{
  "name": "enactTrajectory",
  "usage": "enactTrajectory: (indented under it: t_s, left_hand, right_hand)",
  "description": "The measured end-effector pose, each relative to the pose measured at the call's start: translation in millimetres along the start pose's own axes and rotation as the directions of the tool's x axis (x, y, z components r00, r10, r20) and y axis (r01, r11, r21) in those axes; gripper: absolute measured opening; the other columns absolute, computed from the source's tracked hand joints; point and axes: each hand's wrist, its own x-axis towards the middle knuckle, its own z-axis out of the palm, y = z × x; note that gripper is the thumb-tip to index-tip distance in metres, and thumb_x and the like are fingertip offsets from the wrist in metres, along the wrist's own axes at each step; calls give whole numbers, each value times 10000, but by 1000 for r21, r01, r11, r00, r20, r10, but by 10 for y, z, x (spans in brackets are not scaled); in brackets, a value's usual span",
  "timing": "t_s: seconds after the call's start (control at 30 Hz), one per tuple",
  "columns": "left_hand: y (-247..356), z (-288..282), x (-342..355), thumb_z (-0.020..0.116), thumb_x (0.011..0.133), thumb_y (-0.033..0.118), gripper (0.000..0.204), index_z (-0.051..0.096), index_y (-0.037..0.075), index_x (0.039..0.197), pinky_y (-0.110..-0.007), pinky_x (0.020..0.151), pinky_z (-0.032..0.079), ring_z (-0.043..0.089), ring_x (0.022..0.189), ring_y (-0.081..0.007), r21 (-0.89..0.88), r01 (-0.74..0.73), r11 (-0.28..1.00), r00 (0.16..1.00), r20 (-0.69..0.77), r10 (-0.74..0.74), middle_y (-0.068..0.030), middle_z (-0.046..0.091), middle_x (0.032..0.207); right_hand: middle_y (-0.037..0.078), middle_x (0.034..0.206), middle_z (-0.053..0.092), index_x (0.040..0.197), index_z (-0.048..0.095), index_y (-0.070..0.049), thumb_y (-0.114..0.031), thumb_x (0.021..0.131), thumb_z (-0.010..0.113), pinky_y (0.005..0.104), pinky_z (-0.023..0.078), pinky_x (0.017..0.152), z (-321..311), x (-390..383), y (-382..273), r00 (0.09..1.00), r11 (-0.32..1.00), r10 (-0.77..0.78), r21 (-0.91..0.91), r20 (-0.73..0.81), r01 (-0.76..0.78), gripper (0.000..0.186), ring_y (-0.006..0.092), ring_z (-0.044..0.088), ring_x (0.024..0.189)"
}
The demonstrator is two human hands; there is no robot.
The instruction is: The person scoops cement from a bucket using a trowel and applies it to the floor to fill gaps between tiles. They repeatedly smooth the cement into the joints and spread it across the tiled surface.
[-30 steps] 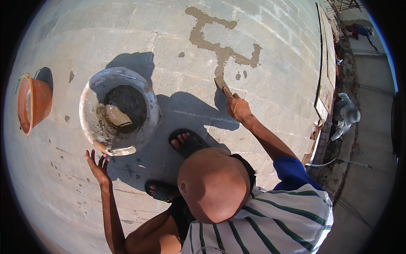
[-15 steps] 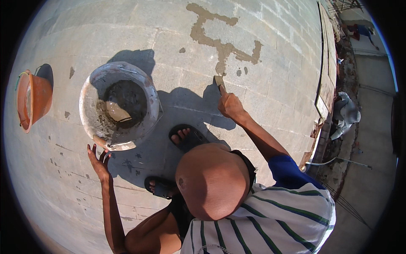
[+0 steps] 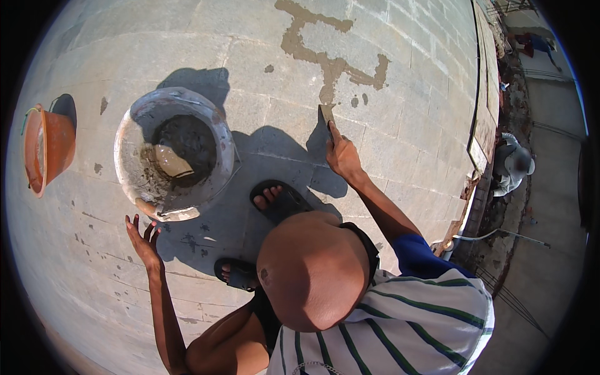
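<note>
Just beyond your left hand (image 3: 145, 245), fingers spread, stood the bucket (image 3: 129, 159); your outstretched right hand (image 3: 342, 156) gripped a flat tool (image 3: 326, 114).

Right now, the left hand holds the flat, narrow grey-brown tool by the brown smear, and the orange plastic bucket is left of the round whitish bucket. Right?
Wrong hand: the head view shows the right hand holding the tool by the smear. The orange bucket is left of the whitish bucket, as stated.

White fabric shirt (image 3: 400, 322) with dark green stripes; short blue sleeve (image 3: 425, 257); black shorts (image 3: 266, 320); black open-toed sandals (image 3: 284, 205); silver-coloured linked chain (image 3: 317, 366).
</note>
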Motion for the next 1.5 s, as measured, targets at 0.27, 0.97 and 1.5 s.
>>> enactTrajectory:
  t_s: [0.27, 0.97, 1.5]
  left_hand:
    - [-42, -13, 46, 412, 907, 621, 739, 251, 147, 1451, -372, 794, 475, 588, 943, -252, 0, -18, 1000, 1000, 18, 18, -87, 366, 1418]
    - [146, -6, -91, 410, 920, 595, 716, 264, 135, 1448, -345, 781, 485, 582, 918, -219, -32, -55, 998, 998, -5, 55, -82, 382, 1408]
    - [548, 362, -265, 366, 915, 634, 716, 289, 171, 1456, -339, 800, 476, 558, 1001, -253, 40, -210, 977, 958, 209, 197, -133, 366, 1423]
  right_hand:
    - [343, 872, 575, 1419, 295, -28, -127, 889, 466, 518, 514, 617, 14, 51, 16, 999, 987, 5, -158, -32, -10, 566, 472, 614, 707]
    - [275, 675, 543, 1348, 318, 125, -119, 856, 525, 464, 481, 481, 102, 105, 350, 965, 932, -260, -270, -40, 241, 586, 384, 560, 538]
    - [175, 955, 643, 1254, 528, -91, -135, 845, 554, 429, 501, 760, -397, 240, -2350, 541, 625, -764, 194, 351, 756, 412, 347, 636, 888]
